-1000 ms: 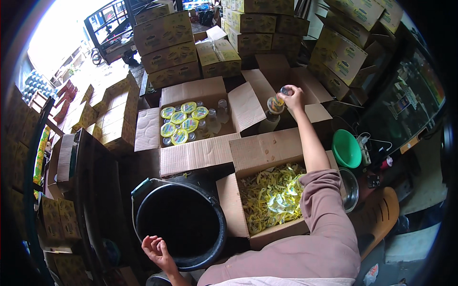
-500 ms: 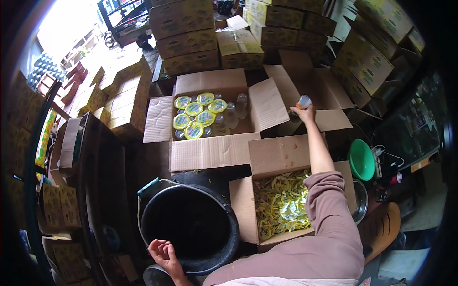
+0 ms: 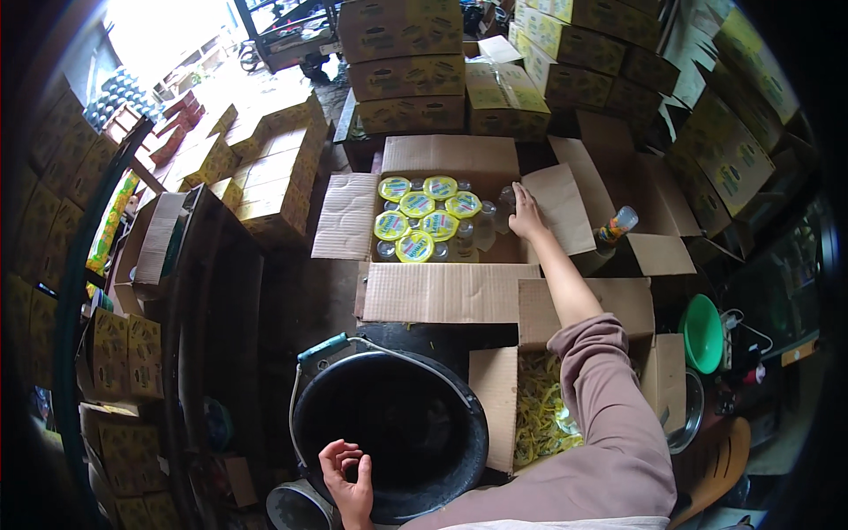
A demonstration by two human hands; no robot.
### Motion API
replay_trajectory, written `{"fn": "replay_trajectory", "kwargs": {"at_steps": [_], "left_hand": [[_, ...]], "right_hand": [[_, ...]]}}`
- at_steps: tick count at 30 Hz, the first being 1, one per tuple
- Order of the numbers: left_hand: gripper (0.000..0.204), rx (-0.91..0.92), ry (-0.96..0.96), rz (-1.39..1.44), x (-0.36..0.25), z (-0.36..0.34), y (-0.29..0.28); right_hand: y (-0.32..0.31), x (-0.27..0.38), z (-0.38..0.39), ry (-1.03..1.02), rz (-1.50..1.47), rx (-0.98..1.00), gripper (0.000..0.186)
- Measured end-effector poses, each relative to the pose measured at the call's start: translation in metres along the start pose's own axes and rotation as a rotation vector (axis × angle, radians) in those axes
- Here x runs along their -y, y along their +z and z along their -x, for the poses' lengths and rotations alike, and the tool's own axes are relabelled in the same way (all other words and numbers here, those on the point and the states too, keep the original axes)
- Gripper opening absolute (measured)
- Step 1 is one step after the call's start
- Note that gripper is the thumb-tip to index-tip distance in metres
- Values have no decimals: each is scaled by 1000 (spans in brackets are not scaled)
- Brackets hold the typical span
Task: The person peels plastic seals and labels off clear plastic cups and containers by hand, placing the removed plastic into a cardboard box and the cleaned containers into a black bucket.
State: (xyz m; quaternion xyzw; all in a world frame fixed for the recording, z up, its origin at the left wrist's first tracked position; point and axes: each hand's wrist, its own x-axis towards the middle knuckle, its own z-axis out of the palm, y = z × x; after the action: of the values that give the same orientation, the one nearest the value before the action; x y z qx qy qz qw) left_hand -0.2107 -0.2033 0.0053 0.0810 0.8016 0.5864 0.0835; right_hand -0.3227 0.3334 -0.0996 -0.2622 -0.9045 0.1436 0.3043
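My right hand (image 3: 527,215) reaches into the right side of an open cardboard box (image 3: 442,294), fingers stretched out beside a clear plastic container (image 3: 506,198). Whether the fingertips touch it is hard to see. Several round yellow-rimmed lids (image 3: 417,204) lie in that box over clear containers. Further right, a clear container with an orange, patterned label (image 3: 617,226) stands tilted by the flaps of another open box (image 3: 662,254). My left hand (image 3: 347,477) hovers over the near left rim of a black bucket (image 3: 477,433), fingers loosely bent and apart, holding nothing.
Yellow strips fill a cardboard box (image 3: 495,402) under my right forearm. A green bowl (image 3: 702,334) and a metal bowl (image 3: 692,415) are at the right. A pail (image 3: 300,508) sits near left. Stacked yellow cartons (image 3: 402,75) stand behind; a dark shelf (image 3: 177,327) runs left.
My right hand has let go of the labelled container by the right box and moved left into the box with lids. The view has shifted; my left hand stays near the bucket rim.
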Motion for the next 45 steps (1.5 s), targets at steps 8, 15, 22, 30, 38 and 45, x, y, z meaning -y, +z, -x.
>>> {"fn": "replay_trajectory", "kwargs": {"at_steps": [8,15,22,30,38,45], "left_hand": [[35,-45,-27,-32,-8,-2,2],[34,-38,-44,-34,-5,-3,2],[34,6,21,-28,0,0,-3],[44,139,243,221,5,6,-11],[84,776,-78,834,20,4,-18],[43,459,-103,714,18,8,-18]], "right_hand": [[29,55,-20,64,221,504,51],[17,53,-17,149,177,500,28],[-65,60,6,256,125,484,27],[-212,214,129,-108,-608,-270,41],[-190,310,301,-380,-808,-203,39],[-206,297,364,-673,-556,103,28]]}}
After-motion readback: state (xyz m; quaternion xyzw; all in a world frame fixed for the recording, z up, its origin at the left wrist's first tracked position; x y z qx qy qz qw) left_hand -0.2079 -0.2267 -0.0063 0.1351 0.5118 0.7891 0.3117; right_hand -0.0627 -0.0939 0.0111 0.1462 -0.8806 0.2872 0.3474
